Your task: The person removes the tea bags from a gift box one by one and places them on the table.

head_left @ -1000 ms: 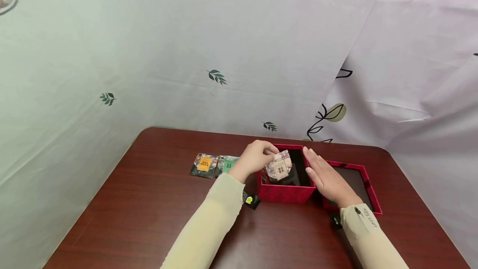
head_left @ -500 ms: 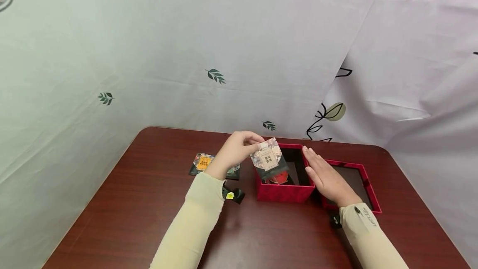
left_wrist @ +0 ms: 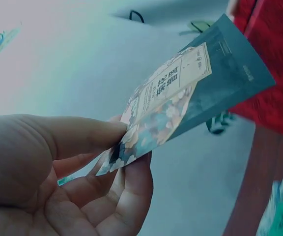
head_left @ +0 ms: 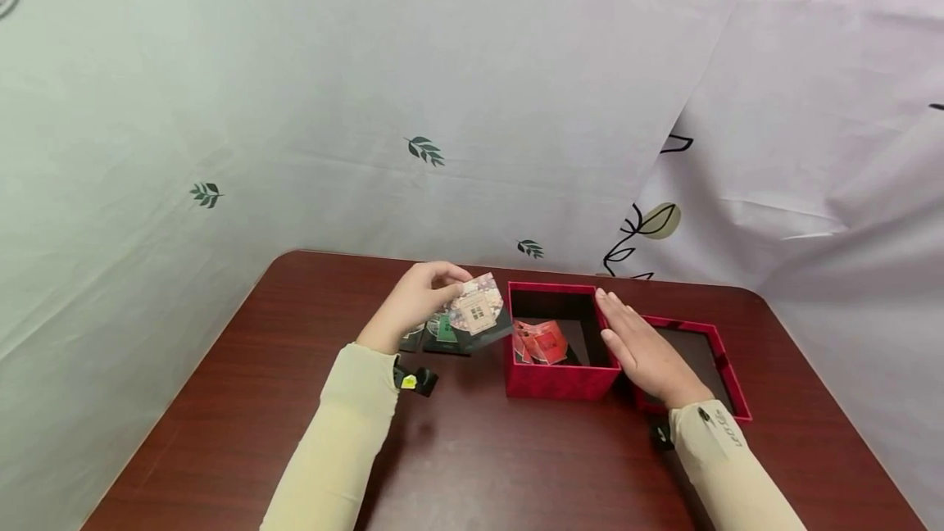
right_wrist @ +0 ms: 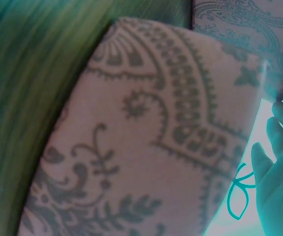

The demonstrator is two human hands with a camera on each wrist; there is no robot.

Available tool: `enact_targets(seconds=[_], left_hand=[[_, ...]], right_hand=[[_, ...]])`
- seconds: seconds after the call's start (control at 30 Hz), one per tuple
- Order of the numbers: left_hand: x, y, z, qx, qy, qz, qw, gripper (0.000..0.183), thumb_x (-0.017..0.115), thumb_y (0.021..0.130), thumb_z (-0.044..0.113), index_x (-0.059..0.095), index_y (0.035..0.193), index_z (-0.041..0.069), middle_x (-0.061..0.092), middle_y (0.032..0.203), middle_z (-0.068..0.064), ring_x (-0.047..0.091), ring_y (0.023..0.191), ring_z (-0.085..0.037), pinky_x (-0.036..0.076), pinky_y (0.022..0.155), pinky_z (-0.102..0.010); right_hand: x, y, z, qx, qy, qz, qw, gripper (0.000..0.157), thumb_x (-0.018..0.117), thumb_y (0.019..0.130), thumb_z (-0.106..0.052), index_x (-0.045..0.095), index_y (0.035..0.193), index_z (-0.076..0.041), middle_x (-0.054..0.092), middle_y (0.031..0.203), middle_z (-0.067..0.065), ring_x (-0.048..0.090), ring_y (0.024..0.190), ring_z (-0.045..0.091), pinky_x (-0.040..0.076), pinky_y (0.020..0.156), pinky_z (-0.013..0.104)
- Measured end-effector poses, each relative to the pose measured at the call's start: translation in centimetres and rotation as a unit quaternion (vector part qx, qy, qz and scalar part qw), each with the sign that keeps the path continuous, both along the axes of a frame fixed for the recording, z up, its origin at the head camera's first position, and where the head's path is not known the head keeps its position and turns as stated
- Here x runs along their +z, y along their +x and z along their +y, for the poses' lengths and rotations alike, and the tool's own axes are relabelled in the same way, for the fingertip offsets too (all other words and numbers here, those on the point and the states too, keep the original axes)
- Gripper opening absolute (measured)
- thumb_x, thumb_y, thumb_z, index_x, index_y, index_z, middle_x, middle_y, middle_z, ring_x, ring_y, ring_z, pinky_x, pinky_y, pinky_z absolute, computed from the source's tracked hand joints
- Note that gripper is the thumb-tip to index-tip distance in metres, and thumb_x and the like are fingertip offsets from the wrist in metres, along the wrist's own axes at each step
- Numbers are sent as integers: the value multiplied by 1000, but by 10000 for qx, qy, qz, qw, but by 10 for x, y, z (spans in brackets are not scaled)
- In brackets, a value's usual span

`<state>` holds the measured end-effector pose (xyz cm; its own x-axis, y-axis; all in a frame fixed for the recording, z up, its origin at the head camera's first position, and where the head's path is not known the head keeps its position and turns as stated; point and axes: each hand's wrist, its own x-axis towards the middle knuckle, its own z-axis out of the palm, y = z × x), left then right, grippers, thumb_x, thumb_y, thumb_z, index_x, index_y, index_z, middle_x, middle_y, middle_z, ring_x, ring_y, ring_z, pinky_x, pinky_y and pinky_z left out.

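My left hand [head_left: 415,301] pinches a flat square sachet [head_left: 478,312] with a floral print, beige label and dark green end. The left wrist view shows thumb and fingers gripping one corner of this tilted sachet [left_wrist: 181,98]. It is held left of the open red box [head_left: 564,383], over a green-labelled sachet [head_left: 446,329] on the table. Red sachets [head_left: 544,342] lie inside the box at its left. My right hand [head_left: 651,355] rests against the box's right wall, fingers straight. In the right wrist view only part of that hand [right_wrist: 281,172] shows.
Right of the box lies a red-rimmed lid [head_left: 719,351] with a dark inside, partly under my right hand. Another sachet [head_left: 411,341] is mostly hidden by my left hand. A white patterned curtain [head_left: 354,187] hangs behind the brown table [head_left: 243,400].
My left hand has lifted the beige-labelled sachet out of the box and carried it left, uncovering the red sachets inside. My right hand has stayed at the box's right wall.
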<state>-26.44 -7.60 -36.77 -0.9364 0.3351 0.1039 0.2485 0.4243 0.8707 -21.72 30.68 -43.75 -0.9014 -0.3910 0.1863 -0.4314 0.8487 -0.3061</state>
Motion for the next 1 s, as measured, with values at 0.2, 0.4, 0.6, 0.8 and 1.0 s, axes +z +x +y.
enact_targets(seconds=[0.2, 0.4, 0.6, 0.8, 1.0], left_hand=[[-16, -6, -23, 150, -105, -324, 9993, 18, 63, 99, 9, 72, 115, 8, 66, 107, -10, 58, 79, -24, 53, 69, -38], [-42, -13, -46, 257, -286, -517, 9979, 19, 60, 101, 6, 71, 115, 3, 66, 107, -13, 57, 83, -22, 54, 72, -41], [-56, -19, -70, 344, -488, -616, 9963, 20, 57, 102, 6, 71, 115, 1, 65, 109, -16, 57, 82, -24, 53, 71, -41], [-64, -22, -92, 379, -827, -461, 9948, 22, 54, 101, 3, 69, 116, -2, 65, 104, -17, 55, 81, -24, 48, 68, -35], [-67, -24, -109, 497, -677, -641, 9944, 26, 47, 102, 0, 65, 119, -6, 59, 87, -14, 50, 69, -21, 48, 61, -36]], right_hand=[[0, 1, 0, 12, 41, 51, 10000, 69, 50, 106, -29, 16, 164, -16, 20, 168, 8, 13, 155, 31, 0, 121, 23], [-4, 4, 0, 15, 49, 14, 10000, 68, 49, 106, -29, 17, 164, -14, 20, 168, 9, 13, 155, 31, -2, 120, 20], [-4, 2, -1, -28, 6, 1, 10000, 68, 49, 106, -29, 17, 164, -15, 20, 168, 7, 14, 155, 31, 2, 122, 26], [-4, 1, 0, -18, 13, 17, 10000, 68, 49, 106, -28, 16, 164, -15, 20, 168, 8, 14, 155, 32, 7, 124, 31], [-2, 1, 0, -29, -68, 19, 10000, 68, 51, 105, -29, 18, 164, -16, 20, 168, 6, 14, 155, 31, 10, 124, 36]])
